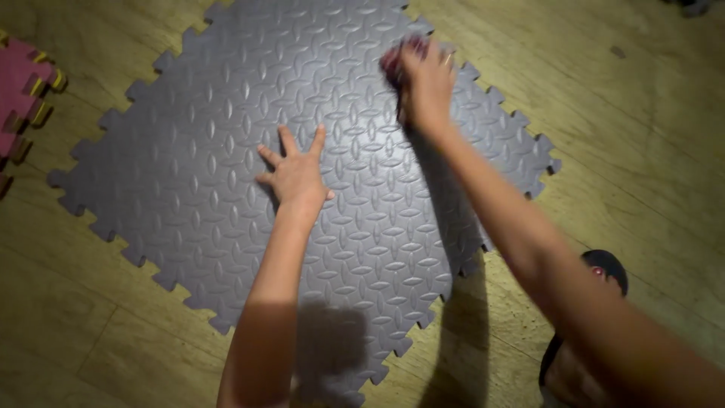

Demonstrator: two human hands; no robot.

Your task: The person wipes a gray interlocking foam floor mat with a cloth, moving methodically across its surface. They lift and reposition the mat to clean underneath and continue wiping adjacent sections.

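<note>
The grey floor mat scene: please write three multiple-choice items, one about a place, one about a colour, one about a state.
1. Where does the left hand rest?
A. flat on the grey mat
B. on the bare wooden floor
C. in the air above the pink mat

2. What colour is the cloth in the right hand?
A. white
B. reddish
C. blue

3. How are the left hand's fingers?
A. clenched
B. spread open
C. hidden

Answers: 1 A, the palm lies on the grey mat's patterned surface; 2 B, a reddish wad shows beside the fingers; 3 B, the fingers fan apart.
</note>
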